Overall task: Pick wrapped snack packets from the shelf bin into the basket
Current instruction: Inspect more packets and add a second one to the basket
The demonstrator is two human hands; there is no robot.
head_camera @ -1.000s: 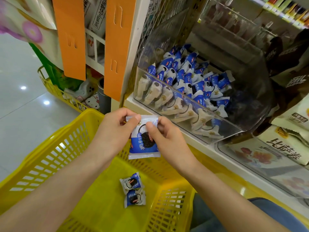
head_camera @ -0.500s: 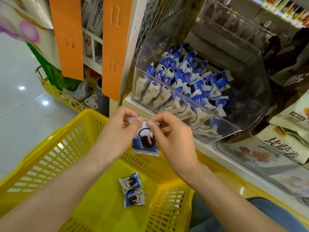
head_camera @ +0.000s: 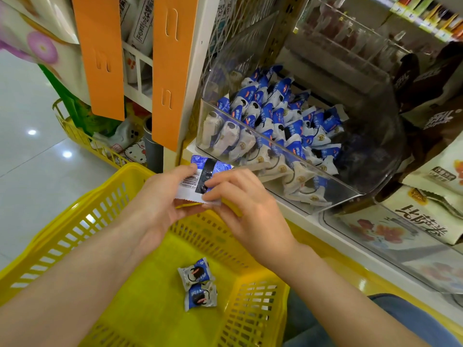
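Left grip (head_camera: 160, 204), right grip (head_camera: 250, 211) pinch one packet (head_camera: 200, 179); basket (head_camera: 75, 221) holds two packets (head_camera: 196, 272) (head_camera: 200, 298).

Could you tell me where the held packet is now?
Head view centre: left hand and right hand pinch the packet above the basket, before the shelf bin.

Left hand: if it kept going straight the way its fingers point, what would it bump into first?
The left hand pinches the packet with the right hand. Its fingers point up-right, so past the packet it would probably meet the clear bin first; depth is unclear.
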